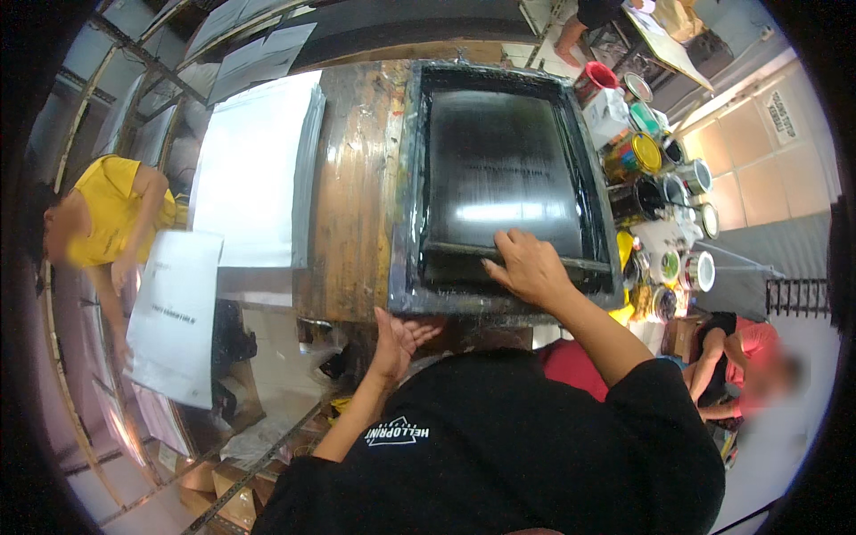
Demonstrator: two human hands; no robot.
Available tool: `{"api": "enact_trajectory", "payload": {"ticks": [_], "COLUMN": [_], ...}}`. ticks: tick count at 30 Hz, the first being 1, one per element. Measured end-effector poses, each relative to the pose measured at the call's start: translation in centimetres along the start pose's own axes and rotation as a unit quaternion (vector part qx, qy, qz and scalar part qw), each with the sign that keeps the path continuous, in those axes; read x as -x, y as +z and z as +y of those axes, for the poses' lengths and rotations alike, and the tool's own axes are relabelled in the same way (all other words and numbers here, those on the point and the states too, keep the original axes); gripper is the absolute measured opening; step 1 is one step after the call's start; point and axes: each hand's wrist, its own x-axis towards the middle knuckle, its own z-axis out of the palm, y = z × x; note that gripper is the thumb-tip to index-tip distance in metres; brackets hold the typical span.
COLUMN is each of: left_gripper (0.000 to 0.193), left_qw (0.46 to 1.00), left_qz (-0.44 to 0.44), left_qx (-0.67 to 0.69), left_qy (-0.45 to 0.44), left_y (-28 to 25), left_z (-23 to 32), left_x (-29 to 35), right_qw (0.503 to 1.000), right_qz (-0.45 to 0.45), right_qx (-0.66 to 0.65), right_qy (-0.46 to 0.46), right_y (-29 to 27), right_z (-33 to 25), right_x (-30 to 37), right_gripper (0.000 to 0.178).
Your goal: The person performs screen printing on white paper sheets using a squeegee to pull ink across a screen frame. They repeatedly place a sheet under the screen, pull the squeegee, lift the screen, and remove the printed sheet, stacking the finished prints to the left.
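Pressing down on the squeegee (513,257), the right hand (532,267) has its fingers curled over the bar at the near end of the black screen (499,160). The left hand (397,343) hovers with fingers spread, holding nothing, below the frame (401,178) edge. Keeping pressure even should help; paint cans (660,169) crowd right of the fingers on the worktop (352,196).

frame (406,192): dark, rectangular, lying flat on the wooden table
screen (499,165): black, glossy with wet ink
squeegee (464,254): long bar across the near end
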Motion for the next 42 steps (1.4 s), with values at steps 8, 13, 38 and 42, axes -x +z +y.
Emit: {"api": "enact_trajectory", "payload": {"ticks": [8, 13, 38, 42], "left_gripper": [0.097, 0.092, 0.056, 0.062], "left_qw": [0.898, 0.529, 0.676, 0.824], "left_qz": [-0.250, 0.096, 0.090, 0.226], "left_qx": [-0.128, -0.785, -0.567, -0.427], "left_qy": [0.339, 0.308, 0.462, 0.296], "left_y": [9.6, 4.4, 10.2, -0.5], "left_z": [12.2, -0.9, 7.8, 14.9], "left_x": [-0.4, -7.3, -11.2, -7.5], "right_qw": [0.939, 0.914, 0.924, 0.923], "right_qz": [0.317, 0.372, 0.368, 0.372], "right_qx": [0.126, 0.144, 0.037, 0.058], "right_qy": [-0.036, -0.070, -0.098, -0.085], "right_y": [-15.7, -19.1, -31.1, -29.8], "right_z": [-5.1, -3.6, -0.6, -1.0], "right_x": [-1.8, -5.8, -15.7, -14.1], "right_gripper": [0.027, 0.033, 0.040, 0.040]}}
